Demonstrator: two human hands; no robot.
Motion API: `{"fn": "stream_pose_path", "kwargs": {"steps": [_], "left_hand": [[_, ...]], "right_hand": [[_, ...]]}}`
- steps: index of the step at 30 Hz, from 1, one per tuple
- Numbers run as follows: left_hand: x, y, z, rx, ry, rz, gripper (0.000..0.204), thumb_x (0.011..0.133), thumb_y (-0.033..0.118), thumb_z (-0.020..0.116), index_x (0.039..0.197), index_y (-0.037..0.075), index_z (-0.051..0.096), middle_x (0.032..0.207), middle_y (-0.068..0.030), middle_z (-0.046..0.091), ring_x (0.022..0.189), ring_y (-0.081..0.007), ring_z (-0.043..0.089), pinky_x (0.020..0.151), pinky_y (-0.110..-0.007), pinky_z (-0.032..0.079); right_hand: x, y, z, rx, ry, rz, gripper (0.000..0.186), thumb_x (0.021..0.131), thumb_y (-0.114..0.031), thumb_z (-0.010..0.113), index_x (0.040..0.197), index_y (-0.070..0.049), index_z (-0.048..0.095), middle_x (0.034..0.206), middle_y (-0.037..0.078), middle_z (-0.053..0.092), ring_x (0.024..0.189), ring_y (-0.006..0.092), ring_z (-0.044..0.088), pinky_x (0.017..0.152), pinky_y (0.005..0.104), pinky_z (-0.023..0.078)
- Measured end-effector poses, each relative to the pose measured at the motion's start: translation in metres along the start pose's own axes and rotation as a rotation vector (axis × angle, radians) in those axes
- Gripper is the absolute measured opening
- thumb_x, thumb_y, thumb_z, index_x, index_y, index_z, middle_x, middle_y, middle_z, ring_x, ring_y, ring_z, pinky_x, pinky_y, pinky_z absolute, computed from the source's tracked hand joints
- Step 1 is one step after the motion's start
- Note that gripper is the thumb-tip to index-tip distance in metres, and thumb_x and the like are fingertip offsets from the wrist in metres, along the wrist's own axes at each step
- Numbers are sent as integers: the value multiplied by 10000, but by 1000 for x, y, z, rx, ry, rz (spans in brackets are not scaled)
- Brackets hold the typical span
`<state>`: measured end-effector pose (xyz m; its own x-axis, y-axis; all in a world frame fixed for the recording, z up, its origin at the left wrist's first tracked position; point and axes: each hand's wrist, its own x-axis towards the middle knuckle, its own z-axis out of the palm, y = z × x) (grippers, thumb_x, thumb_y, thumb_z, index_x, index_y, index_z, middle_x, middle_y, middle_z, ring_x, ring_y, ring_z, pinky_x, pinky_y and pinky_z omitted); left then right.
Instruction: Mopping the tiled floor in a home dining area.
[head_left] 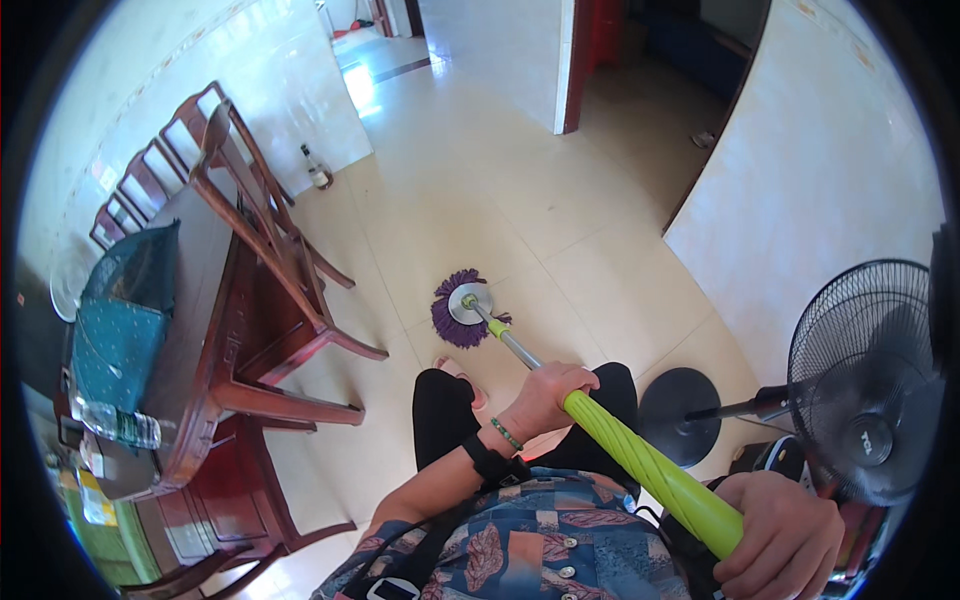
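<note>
A mop with a long green grip (640,450), a metal pole and a round purple strand head (452,318) reaches down and forward from me to the tiled floor. My left hand (540,400), with a green bead bracelet and a black watch on the wrist, is closed round the pole at the upper edge of the green grip. Lower right, my right hand (775,530) wraps round the top end of the handle. My legs in black trousers (435,410) are either side of the pole.
Wooden chairs (230,180) and a table (200,240) bearing a teal folded cover (120,330) line the left. A bottle (318,172) stands by the far wall. A standing fan (865,380) with a round base (680,400) is close on my right. A dark doorway (680,80) opens beyond.
</note>
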<state>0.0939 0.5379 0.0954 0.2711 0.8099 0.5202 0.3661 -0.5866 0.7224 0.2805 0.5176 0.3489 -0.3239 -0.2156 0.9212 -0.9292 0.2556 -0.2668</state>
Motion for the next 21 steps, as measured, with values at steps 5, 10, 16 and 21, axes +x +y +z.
{"fn": "stream_pose_path", "kwargs": {"steps": [5,10,16,21], "left_hand": [[-1,-1,1,-9,28,40,230,702,44,726,895,112,621,741,-38,614,704,-274,631,646,-373,495],[-1,-5,2,-5,31,47,250,681,32,722,890,115,613,731,-38,602,711,-276,627,646,-380,491],[-7,-11,7,-16,69,25,267,667,43,724,888,137,608,742,-32,602,738,-282,622,661,-390,489],[-5,-15,14,10,80,14,214,677,67,703,859,155,633,751,-45,629,741,-289,644,671,-398,505]], "right_hand": [[-1,9,4,-4,36,-59,173,907,-162,625,760,-71,624,691,52,590,534,143,562,496,273,436],[-1,17,5,46,22,-76,150,897,-138,606,761,-73,609,669,33,557,525,137,560,483,272,429],[-14,17,10,99,93,-40,112,871,-96,612,762,-71,602,659,19,544,501,128,552,459,260,421],[-25,1,9,192,93,93,57,823,-23,690,808,17,653,706,87,634,540,138,614,488,287,542]]}}
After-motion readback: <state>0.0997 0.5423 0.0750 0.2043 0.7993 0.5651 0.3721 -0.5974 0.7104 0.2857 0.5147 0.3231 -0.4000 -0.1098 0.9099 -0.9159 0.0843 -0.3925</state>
